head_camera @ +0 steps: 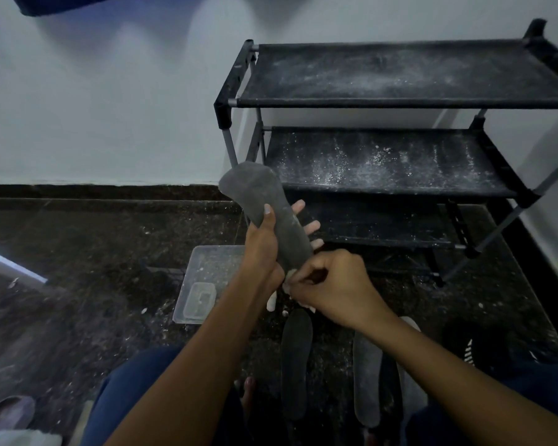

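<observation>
- Step in hand: cleaning or stripping the heel end of a dark grey insole (258, 191), which is held in the air over the floor (110, 252).
- Location: the insole sits at centre view. Its toe points to 11 o'clock and its heel to 5 o'clock, in front of the lower shelves of the shoe rack (400, 103).
- Left hand (263, 243): wrapped round the insole's middle, with the thumb across the near face and the fingertips showing past the far edge at 3 o'clock.
- Right hand (332, 284): fingers curled tight, pinching at the insole's heel, where a white scrap (290, 274) shows. Whether the scrap is cloth or peeled backing cannot be told.
- Condition of the insole: matte, slightly bowed along its length, faintly dusted with pale marks, no tears visible.
- Next move, as judged: the left hand must hold steady while the right pulls or rubs along toward 11 o'clock. Too hard a tug may fold the soft toe.
- Surroundings: 2 loose insoles (297, 358) lie on the floor at 6 o'clock. A clear plastic tub (207, 268) lies at 8 o'clock of the hands. The rack shelves carry white dust.
</observation>
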Action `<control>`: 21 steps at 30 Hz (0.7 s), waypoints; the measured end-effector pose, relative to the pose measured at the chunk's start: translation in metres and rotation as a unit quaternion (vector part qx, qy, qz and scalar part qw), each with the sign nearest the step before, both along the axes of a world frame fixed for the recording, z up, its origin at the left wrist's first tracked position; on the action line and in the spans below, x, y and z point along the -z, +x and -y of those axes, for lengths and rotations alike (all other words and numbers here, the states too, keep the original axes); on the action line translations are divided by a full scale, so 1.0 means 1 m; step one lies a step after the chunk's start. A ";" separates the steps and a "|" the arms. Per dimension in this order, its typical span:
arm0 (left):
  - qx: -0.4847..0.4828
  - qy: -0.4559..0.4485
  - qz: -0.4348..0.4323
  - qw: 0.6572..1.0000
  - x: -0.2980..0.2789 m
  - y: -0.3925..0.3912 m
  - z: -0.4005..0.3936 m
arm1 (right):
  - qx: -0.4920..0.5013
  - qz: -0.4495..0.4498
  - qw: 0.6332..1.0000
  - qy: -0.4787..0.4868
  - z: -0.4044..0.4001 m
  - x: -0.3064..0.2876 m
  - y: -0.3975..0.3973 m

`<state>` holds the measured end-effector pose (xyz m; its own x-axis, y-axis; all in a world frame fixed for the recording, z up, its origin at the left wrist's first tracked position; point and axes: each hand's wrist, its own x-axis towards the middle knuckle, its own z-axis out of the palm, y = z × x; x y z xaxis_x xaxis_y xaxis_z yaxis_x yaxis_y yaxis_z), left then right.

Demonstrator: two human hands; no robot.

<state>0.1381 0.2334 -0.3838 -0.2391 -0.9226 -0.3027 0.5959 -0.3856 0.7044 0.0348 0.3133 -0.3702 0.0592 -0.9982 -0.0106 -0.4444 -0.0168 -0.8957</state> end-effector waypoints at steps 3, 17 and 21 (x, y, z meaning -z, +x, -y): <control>0.010 0.004 0.032 0.999 0.001 0.000 0.001 | 0.061 0.074 0.995 -0.039 0.009 -0.006 -0.008; 0.059 0.016 0.126 0.990 0.016 -0.015 -0.014 | 0.056 -0.232 0.965 -0.110 0.024 -0.001 -0.020; 0.046 0.010 0.126 0.991 0.013 -0.015 -0.012 | 0.090 -0.142 0.982 -0.080 0.027 -0.006 -0.028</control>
<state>0.1232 0.2458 -0.3969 -0.2359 -0.8940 -0.3808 0.3631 -0.4446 0.8188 0.0067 0.2861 -0.3646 -0.1014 -0.9824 0.1567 -0.6848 -0.0453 -0.7273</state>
